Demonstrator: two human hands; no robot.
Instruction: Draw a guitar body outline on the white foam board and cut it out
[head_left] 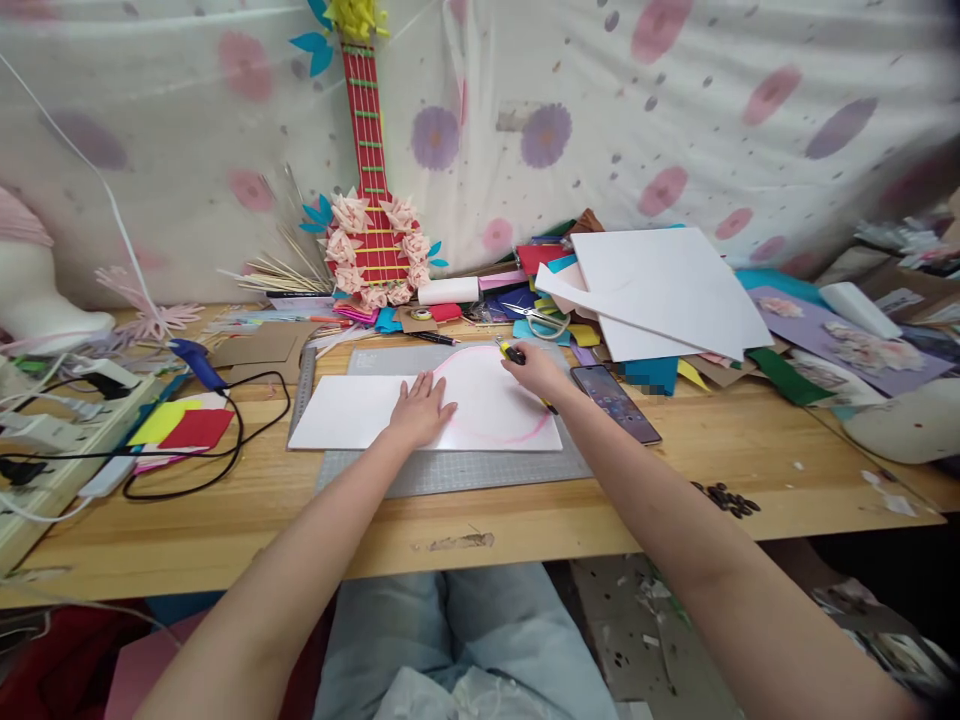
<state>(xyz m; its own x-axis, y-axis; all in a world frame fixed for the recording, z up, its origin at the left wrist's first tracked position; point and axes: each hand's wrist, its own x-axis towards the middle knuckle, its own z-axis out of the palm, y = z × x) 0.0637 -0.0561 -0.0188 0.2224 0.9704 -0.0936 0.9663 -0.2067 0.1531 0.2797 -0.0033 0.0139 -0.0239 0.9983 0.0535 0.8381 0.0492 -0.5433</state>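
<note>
A white board (pixel 345 412) lies on a grey cutting mat (pixel 450 475), with a pink curved outline drawn on its right part. My left hand (pixel 421 408) rests flat on the board with fingers stretched out, at the left side of that outline. In my right hand (pixel 536 370) is a yellow and black utility knife (pixel 513 353), gripped with its tip end pointing up and left, over the upper right of the outline. Whether the blade touches the board I cannot tell. A smartphone (pixel 616 403) lies just right of my right wrist.
A red paper guitar (pixel 367 150) with pink flowers stands at the back. White boards (pixel 667 285), scissors (pixel 544 320) and coloured scraps are piled behind the mat. On the left are a blue glue gun (pixel 196 364), its looping black cable and a power strip (pixel 45 450). Dark seeds (pixel 726 498) lie right.
</note>
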